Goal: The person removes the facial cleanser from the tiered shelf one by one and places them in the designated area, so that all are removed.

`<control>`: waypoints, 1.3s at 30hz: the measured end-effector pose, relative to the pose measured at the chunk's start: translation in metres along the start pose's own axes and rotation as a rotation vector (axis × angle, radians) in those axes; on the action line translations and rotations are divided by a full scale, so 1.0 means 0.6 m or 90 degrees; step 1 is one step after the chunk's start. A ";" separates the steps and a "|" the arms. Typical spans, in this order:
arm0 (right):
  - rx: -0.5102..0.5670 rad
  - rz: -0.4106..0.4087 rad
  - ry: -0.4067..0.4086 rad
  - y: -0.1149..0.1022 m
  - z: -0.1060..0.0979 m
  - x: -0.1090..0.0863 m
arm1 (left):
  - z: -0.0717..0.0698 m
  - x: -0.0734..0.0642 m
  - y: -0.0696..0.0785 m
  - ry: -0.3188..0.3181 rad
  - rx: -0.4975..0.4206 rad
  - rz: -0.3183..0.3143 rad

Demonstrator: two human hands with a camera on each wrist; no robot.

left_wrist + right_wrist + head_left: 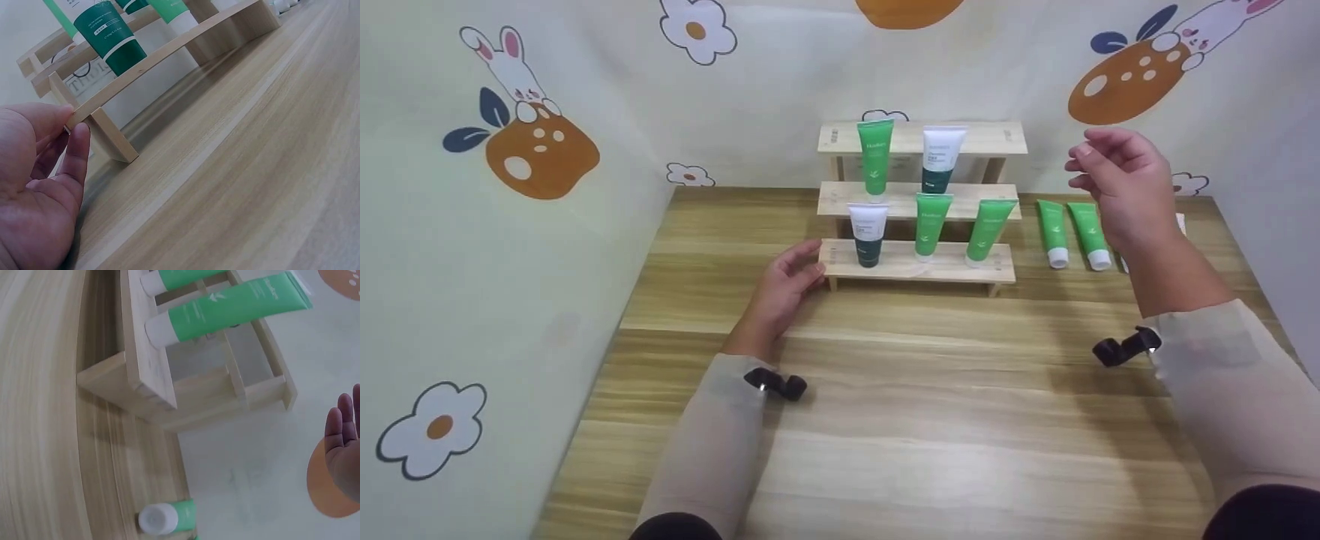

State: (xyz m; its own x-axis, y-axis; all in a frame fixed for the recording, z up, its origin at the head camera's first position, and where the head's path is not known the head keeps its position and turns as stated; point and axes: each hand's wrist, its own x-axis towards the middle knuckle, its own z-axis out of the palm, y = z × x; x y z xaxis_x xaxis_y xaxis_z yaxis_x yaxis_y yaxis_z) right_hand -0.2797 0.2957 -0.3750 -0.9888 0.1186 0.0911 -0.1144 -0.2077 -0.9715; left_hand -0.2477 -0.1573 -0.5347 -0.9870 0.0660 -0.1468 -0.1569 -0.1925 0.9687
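Note:
At the back of the table stands a three-step wooden rack [915,274]. My left hand [787,289] pinches the left end of its lowest step between thumb and fingers, as the left wrist view shows close up. On that step stand a white and dark green tube [869,234] and two green tubes [933,225], caps down. Another green tube [875,154] and a second white and dark green tube [941,154] stand on the middle step. My right hand [1132,187] is raised right of the rack, fingers loosely bent, holding nothing.
Right of the rack, several tubes lie on the wooden table [900,405], among them a green tube [1054,232]; some are partly hidden behind my right forearm. A patterned cloth [765,90] closes off the back and sides.

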 end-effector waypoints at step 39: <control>-0.191 -0.011 -0.169 -0.002 0.134 0.031 | -0.003 0.000 0.000 0.001 0.022 -0.006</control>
State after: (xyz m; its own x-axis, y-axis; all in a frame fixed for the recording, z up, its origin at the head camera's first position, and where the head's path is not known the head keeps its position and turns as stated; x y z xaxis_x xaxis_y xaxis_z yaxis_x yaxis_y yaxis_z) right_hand -0.3059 0.2199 -0.3545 -0.9821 -0.1432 0.1227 -0.1364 0.0898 -0.9866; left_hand -0.2476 -0.1590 -0.5347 -0.9855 0.0660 -0.1563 -0.1650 -0.1583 0.9735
